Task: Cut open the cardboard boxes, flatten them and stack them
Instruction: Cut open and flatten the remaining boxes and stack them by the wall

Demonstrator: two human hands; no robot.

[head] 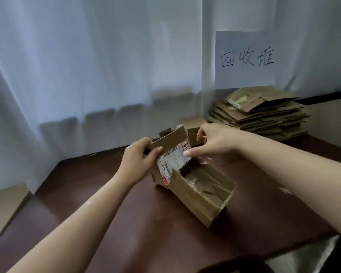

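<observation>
Dark wooden table [126, 223] against white curtains [87, 66].

Matt, torn brown cardboard box [201, 196] on a dark, slightly glossy wooden table [146, 223].

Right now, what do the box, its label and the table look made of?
Box: brown corrugated cardboard, matte; fluted edge shows at the rim. Label: white printed paper, slightly glossy, with barcodes, peeling at one corner. Table: dark reddish-brown, probably wood or veneer, with a soft sheen.
</observation>
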